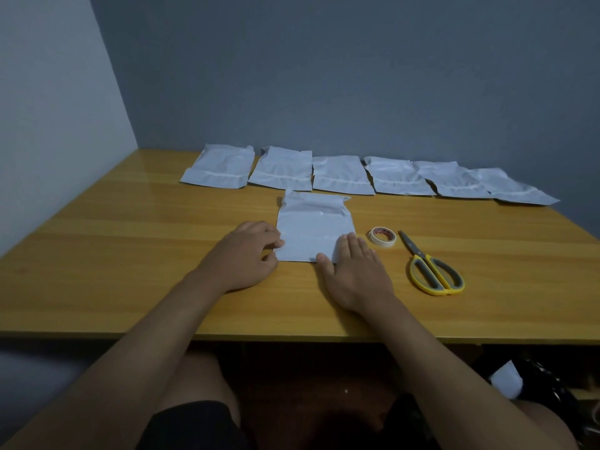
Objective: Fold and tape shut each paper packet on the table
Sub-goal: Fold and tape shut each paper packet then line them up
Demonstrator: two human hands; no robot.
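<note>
While both of your forearms reach up from the bottom of the frame, the wooden table fills the middle band from edge to edge, its front edge running across the lower centre. Along its far side, in the upper middle of the frame, six white paper packets lie flat in a row from left to right; the three at the right end overlap one another. Below that row, at the centre of the frame, lies the packet you are working on, its crumpled top flap pointing away from you.

Your right hand lies flat on this packet's lower right corner, fingers straight and close together, thumb spread out along the bottom edge. Your left hand is at the packet's lower left edge with its fingers curled; thumb and fingertips meet the paper there, and it looks like a pinch on the edge.

Right of centre, the yellow-and-grey scissors lie closed, blades pointing up the frame. Between them and the packet, near your right fingertips, sits a small roll of tape.
</note>
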